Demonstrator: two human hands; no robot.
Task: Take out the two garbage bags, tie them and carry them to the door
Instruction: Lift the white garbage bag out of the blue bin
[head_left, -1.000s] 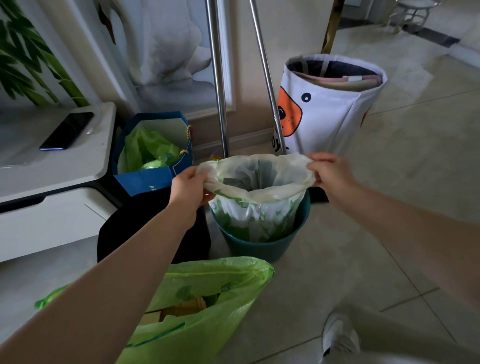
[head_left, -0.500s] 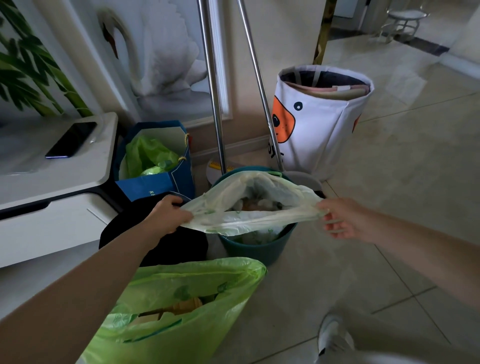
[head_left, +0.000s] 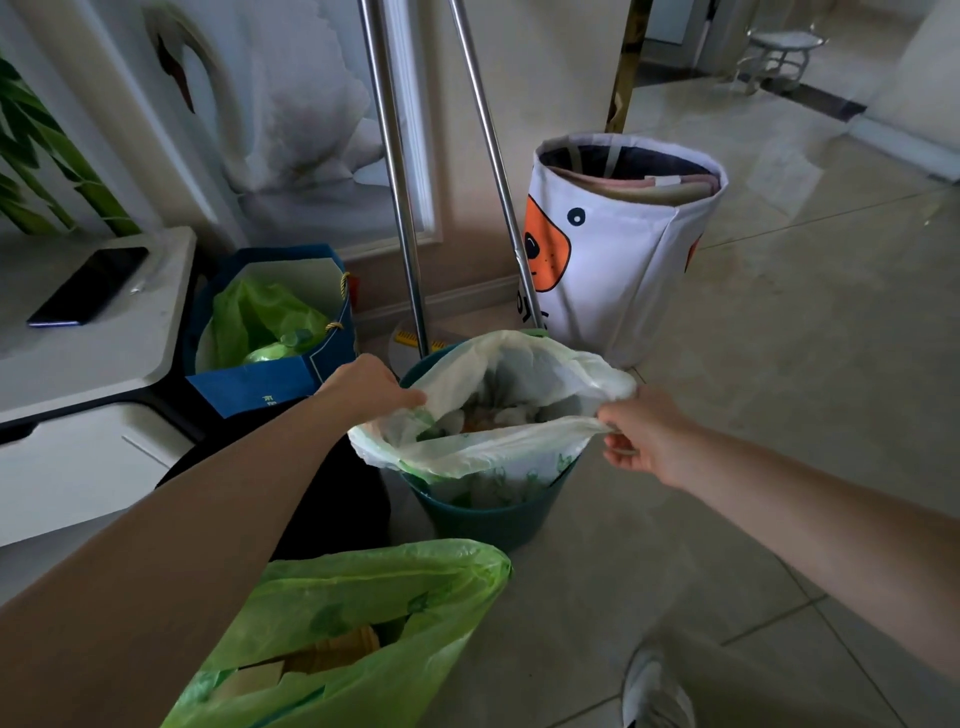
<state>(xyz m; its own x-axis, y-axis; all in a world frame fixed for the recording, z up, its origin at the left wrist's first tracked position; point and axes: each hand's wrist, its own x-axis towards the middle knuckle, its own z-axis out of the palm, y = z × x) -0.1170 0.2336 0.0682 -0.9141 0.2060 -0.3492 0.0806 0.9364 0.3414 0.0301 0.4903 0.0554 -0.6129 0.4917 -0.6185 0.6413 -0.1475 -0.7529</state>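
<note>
A white garbage bag with green print (head_left: 498, 452) sits in a teal bin (head_left: 488, 519) at the middle of the floor, its mouth pulled wide with trash showing inside. My left hand (head_left: 366, 389) pinches the bag's left rim. My right hand (head_left: 644, 434) pinches the right rim, stretched out past the bin's edge. A second, bright green garbage bag (head_left: 363, 629) stands open on the floor nearer to me, with cardboard pieces inside; neither hand touches it.
A blue paper bag (head_left: 270, 384) with green plastic inside stands left of the bin, beside a white cabinet (head_left: 78, 374) bearing a phone (head_left: 88, 293). A white fabric basket (head_left: 618, 260) and two metal poles (head_left: 400, 208) stand behind. My shoe (head_left: 657, 691) is bottom right.
The bag was lifted high out of the bin a second ago; it has dropped back into it. Both hands have moved lower and wider apart, still gripping the rim.
</note>
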